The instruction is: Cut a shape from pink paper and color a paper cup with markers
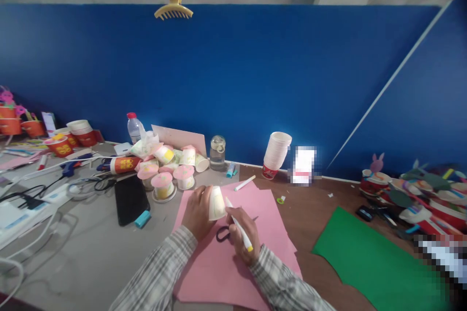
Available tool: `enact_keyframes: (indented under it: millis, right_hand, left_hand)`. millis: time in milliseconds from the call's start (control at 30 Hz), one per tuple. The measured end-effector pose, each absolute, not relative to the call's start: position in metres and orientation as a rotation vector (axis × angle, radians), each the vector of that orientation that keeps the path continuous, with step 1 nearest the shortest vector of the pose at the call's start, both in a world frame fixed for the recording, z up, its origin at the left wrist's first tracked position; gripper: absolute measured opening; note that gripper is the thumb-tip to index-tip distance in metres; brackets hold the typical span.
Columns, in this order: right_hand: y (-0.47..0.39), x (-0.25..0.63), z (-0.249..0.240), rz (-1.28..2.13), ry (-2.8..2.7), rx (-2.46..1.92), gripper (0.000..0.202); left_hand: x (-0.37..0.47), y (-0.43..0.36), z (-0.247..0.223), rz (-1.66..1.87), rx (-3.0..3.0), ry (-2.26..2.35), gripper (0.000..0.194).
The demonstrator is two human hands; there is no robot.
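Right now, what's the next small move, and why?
Probably bring the upper end of the marker against the side of the paper cup: the left grip holds the cup, and the right grip has that end close beside it.

The held marker (pixel 241 229) is white with a yellow end, the cup (pixel 217 203) white and pale yellow, the paper (pixel 222 274) pink, the 2 sleeves (pixel 162 262) grey-and-white plaid, the partition (pixel 233 73) blue, and the lower-right sheet (pixel 372 260) green.
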State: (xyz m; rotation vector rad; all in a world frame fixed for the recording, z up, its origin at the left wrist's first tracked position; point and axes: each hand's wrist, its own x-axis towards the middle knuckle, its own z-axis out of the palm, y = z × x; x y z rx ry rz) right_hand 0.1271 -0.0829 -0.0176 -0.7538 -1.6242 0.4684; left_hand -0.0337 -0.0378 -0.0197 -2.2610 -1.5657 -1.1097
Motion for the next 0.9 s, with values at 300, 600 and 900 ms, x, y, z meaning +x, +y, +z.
enact_keyframes:
  millis: [300,600,900]
  right_hand:
    - [-0.0866,0.1263,-0.0180,0.466,-1.661,-0.902,0.023]
    - [-0.0834,0.1255,-0.0220,0.429,-1.669,-0.933,0.022]
    - [-0.0825,0.1260,-0.0241,0.413,-1.673,-0.971,0.021]
  left_hand:
    - [-0.0321,-0.0408,-0.0174,-1.052,-2.289,-1.563,0.073]
    - [-0.0308,-0.0415,-0.0192,-0.990,-2.274,-1.495,0.068]
    - [-0.0320,-0.0421,-0.0167,-1.040,-2.289,-1.552,0.069]
